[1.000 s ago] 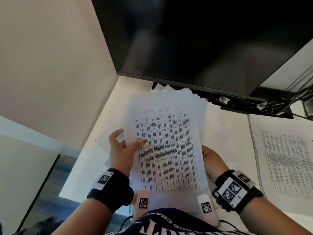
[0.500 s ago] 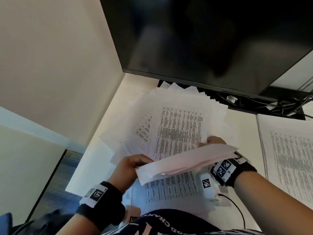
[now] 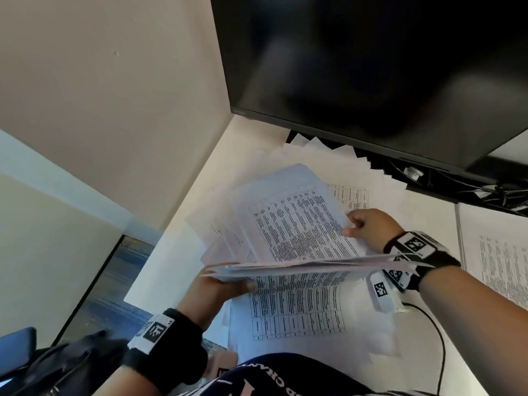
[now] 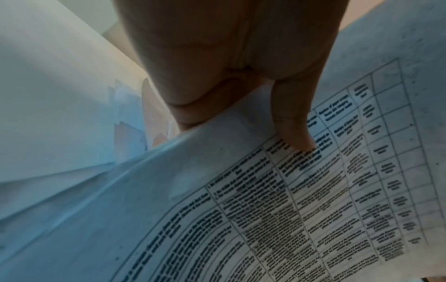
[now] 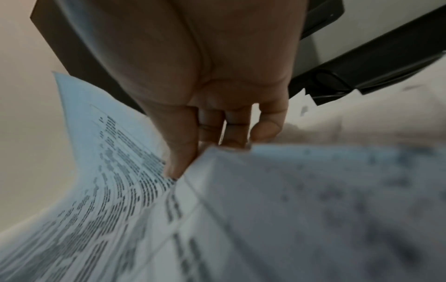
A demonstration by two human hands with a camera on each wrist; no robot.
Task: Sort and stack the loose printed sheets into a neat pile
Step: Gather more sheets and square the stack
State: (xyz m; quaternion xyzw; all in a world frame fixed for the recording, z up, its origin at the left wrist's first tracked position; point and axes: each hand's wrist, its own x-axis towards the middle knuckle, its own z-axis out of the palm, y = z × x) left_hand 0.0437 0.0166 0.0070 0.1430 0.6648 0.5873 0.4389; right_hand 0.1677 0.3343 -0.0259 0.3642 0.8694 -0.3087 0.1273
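My left hand (image 3: 225, 284) grips a thin bundle of printed sheets (image 3: 308, 265), seen edge-on and held level above the desk. In the left wrist view the left hand (image 4: 229, 85) has its thumb (image 4: 295, 133) pressed on the bundle's top printed page (image 4: 301, 200). My right hand (image 3: 365, 227) pinches the right edge of a tilted sheet with a printed table (image 3: 288, 224). The right wrist view shows the right hand (image 5: 205, 148) with its thumb (image 5: 179, 164) on that printed sheet (image 5: 115, 190). More loose sheets (image 3: 323, 155) lie fanned under the monitor. Another printed sheet (image 3: 300, 312) lies flat beneath the bundle.
A black monitor (image 3: 371, 67) hangs over the back of the white desk (image 3: 428, 212), with cables (image 3: 485, 192) behind. A separate printed pile (image 3: 500, 258) lies at the right. A wall (image 3: 114, 110) bounds the left; a black cord (image 3: 437, 338) runs along the desk front.
The bundle held upright in both hands has tipped flat and stays in my left hand alone. My right hand has let go of it, moved back and pinched a printed sheet from the loose ones.
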